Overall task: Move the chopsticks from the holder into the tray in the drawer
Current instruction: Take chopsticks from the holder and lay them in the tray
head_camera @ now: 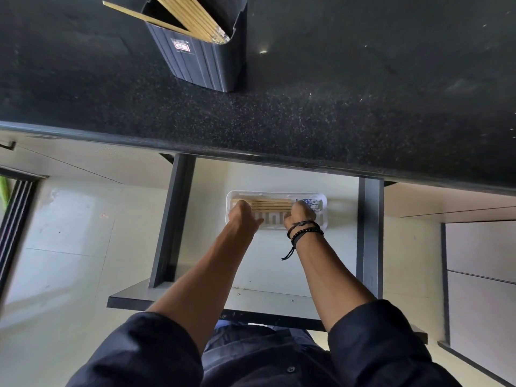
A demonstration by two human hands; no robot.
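Note:
A white slotted tray [324, 208] lies in the open drawer [279, 275] below the counter. Several pale wooden chopsticks [269, 204] with blue-patterned ends lie crosswise in it. My left hand [243, 215] grips their left end and my right hand [303, 215], with dark bracelets at the wrist, grips their right end. My fingers are hidden behind my knuckles. On the counter at the top stands a dark ribbed holder [203, 60] with several more chopsticks [192, 16] leaning in it.
The black speckled counter [335, 107] overhangs the back of the drawer. Dark drawer sides [173, 219] run left and right of the tray. Pale cabinet fronts [480, 263] stand at the right and a pale floor [64, 241] at the left.

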